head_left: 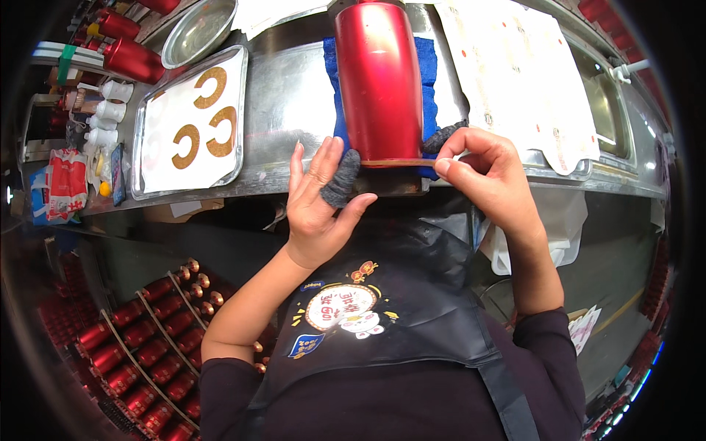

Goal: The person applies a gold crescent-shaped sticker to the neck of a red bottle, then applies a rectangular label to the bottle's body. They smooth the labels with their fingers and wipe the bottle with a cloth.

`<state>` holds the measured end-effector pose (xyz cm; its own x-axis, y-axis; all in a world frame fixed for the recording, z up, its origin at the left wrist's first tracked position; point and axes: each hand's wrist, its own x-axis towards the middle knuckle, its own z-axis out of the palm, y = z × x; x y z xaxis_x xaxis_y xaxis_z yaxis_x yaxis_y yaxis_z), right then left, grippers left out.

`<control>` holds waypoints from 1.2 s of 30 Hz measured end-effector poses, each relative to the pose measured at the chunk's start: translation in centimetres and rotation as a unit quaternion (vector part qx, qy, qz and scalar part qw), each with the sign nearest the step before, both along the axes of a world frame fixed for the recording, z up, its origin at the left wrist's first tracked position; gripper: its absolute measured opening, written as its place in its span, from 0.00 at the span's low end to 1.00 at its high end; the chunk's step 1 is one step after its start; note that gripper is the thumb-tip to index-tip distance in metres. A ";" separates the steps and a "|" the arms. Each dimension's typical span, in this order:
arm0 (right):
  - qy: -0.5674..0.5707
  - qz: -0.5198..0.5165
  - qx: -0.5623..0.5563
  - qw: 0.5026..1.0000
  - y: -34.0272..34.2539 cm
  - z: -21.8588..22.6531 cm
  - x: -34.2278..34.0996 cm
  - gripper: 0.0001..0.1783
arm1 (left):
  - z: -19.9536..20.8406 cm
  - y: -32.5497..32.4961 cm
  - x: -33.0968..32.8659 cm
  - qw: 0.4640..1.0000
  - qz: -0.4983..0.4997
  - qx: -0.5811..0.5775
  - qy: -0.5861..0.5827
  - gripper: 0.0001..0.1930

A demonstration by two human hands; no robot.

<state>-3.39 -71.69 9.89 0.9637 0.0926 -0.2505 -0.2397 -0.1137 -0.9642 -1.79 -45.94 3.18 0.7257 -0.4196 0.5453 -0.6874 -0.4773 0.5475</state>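
Observation:
A glossy red bottle (pixel 382 81) lies on a blue cloth (pixel 429 81) on the metal worktable, its flat end toward me. Along that end runs a thin orange-brown edge or strip (pixel 397 162); which of the two I cannot tell. My left hand (pixel 312 202) is beside the bottle's near left corner, fingers stretched and thumb apart, with a dark grey sleeve on the index finger. At the near right corner my right hand (pixel 489 176) closes thumb and finger in a pinch by the strip's end; what lies between them is too small to make out. It wears a grey finger sleeve too.
To the left, a metal tray (pixel 239 117) bears a white sheet with gold C-shaped pieces (pixel 212 87). Behind it stands a metal bowl (pixel 198 33). White printed sheets (pixel 526 81) cover the table's right. Racked red bottles (pixel 147 345) stand low on the left; a white bin (pixel 562 235) sits below right.

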 end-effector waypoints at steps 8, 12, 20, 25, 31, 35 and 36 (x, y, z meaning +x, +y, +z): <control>-0.001 -0.008 0.016 1.000 -0.5 -0.9 0.0 0.05 | 0.4 -0.5 0.4 0.997 -0.014 0.050 -0.048 0.21; -0.011 -0.009 0.014 1.000 -0.4 -0.9 0.1 0.05 | 1.7 -1.0 0.7 0.993 -0.008 0.081 -0.090 0.22; 0.000 -0.019 0.007 1.000 -0.1 -1.6 0.3 0.04 | 4.5 -3.8 1.1 0.976 -0.011 0.172 -0.132 0.22; 0.002 -0.001 -0.007 1.000 0.2 -1.6 0.3 0.05 | 3.3 -3.8 2.8 0.997 0.010 0.015 -0.078 0.36; 0.005 0.001 0.016 1.000 -0.1 -0.1 -0.3 0.05 | 1.4 -1.1 0.7 1.000 0.017 -0.015 -0.011 0.31; 0.028 -0.008 0.029 0.999 -0.5 0.2 -0.4 0.06 | 0.7 0.0 0.0 0.999 0.000 0.031 -0.026 0.25; 0.021 -0.007 0.027 0.999 -0.6 0.0 -0.4 0.06 | 0.7 0.0 0.0 0.999 0.001 0.042 -0.025 0.25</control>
